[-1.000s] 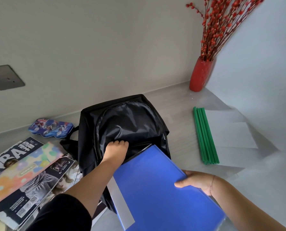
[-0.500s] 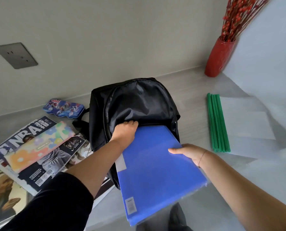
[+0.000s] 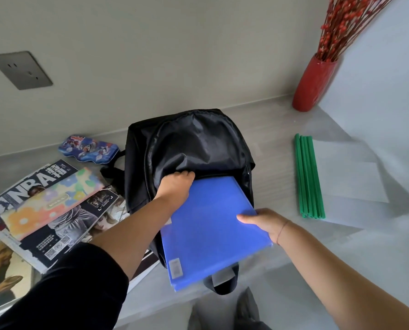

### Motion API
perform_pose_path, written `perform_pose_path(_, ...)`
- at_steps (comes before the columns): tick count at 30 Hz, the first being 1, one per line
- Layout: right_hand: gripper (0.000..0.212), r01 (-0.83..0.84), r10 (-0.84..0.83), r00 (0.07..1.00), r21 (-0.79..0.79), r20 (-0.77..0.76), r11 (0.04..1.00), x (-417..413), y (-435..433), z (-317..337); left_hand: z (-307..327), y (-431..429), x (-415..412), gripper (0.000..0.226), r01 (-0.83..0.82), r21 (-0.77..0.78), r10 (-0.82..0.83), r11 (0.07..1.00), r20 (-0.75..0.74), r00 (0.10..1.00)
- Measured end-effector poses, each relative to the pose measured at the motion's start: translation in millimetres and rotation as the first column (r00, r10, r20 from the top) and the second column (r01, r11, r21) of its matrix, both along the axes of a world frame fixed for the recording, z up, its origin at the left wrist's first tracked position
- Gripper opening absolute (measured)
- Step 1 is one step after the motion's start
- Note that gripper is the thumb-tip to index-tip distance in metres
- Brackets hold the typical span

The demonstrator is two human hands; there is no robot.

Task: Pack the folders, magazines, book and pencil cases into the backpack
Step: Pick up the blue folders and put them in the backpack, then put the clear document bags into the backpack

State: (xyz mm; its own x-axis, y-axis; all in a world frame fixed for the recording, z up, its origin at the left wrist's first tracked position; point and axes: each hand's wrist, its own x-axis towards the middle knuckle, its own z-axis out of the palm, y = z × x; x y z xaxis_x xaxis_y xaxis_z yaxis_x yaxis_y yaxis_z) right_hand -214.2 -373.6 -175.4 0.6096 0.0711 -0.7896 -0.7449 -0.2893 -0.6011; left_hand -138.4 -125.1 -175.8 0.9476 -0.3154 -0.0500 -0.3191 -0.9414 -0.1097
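A black backpack (image 3: 194, 141) lies flat on the grey table, its zip opening facing me. My left hand (image 3: 174, 186) grips the upper flap of the opening and holds it up. My right hand (image 3: 264, 222) holds the right edge of a blue folder (image 3: 210, 229), whose far end sits inside the opening. To the left lie overlapping magazines (image 3: 31, 186) with a pastel flowered pencil case (image 3: 51, 203) on top. A blue cartoon pencil tin (image 3: 89, 148) rests by the wall. Clear folders with green spines (image 3: 309, 177) lie to the right.
A red vase (image 3: 314, 84) with red berry branches stands in the back right corner. A wall socket (image 3: 21, 70) is on the left of the wall. The table's front edge runs just below the folder, with the floor and a dark shoe (image 3: 246, 308) beyond.
The blue folder has slid further into the backpack, pushed by my right hand. My left hand keeps the flap lifted. The camera view has shifted slightly.
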Motion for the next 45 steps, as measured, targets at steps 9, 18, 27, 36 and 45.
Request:
perform_pose_path(9, 0.047, 0.086, -0.084, 0.995, 0.042, -0.052, 0.995, 6, 13, 4, 7, 5, 0, 0.013, 0.004, -0.028, -0.004, 1.0, -0.003, 1.0)
perform_pose_path(18, 0.045, 0.405, -0.409, 0.913, 0.151, -0.009, 0.902, 35, 53, 7, 14, 4, 0, 0.014, 0.048, -0.051, -0.05, 0.998, -0.043, 0.998)
perform_pose_path(27, 0.039, 0.171, -0.161, 0.981, -0.095, 0.112, 0.981, 38, 59, -7, 24, 27, 1, 0.017, -0.068, -0.382, 0.036, 0.922, -0.09, 0.995)
perform_pose_path(36, 0.016, 0.114, 0.103, 0.826, -0.344, 0.554, 0.932, 58, -13, 30, 55, -33, 15, 0.03, -0.199, -0.797, 0.419, 0.57, 0.073, 0.905)
perform_pose_path(45, 0.05, 0.403, -0.128, 0.832, -0.429, 0.54, 0.809, 80, -169, 30, 35, -217, 46, 0.027, -0.475, -0.737, 0.13, 0.48, -0.476, 0.87)
